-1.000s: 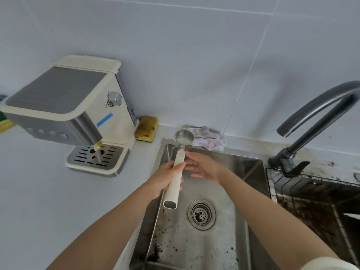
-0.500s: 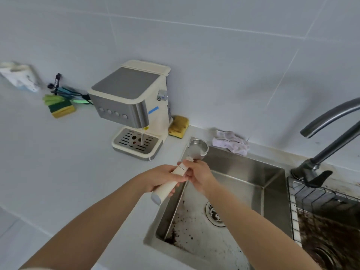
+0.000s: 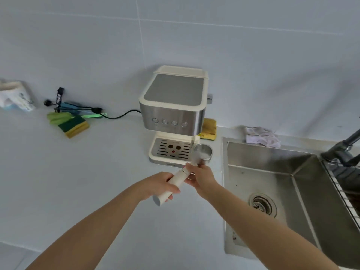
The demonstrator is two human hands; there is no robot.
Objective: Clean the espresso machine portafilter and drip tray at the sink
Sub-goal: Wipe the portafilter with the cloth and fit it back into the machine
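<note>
our left hand has its fingers wrapped closed around the lower half of the cream-white plastic handle of the espresso portafilter; our right hand pinches the same handle higher up, fingertips closed on the neck just below the metal head. both grips look firm, no gap showing.

key relation: the portafilter's long axis runs diagonally, butt end low and toward us past the left palm, round stainless steel basket up and away beyond the right fingertips. the basket hangs above the pale counter, just off the front right corner of the cream and steel espresso machine, whose slotted metal drip tray lies just beyond and left of the fingertips, seated in place. the stainless steel sink lies to the right of both hands, apart from them.

right hand is nearer the basket and nearer the sink; left hand carries the handle's weight.

look of the thing: handle clean, matte, one faint seam partway along. basket interior pale and shiny, no dark grounds that we can make out, though the view is soft.

our judgement: portafilter looks rinsed; whether it goes back to the machine or down on the counter we cannot tell. drip tray not yet lifted out.
</note>
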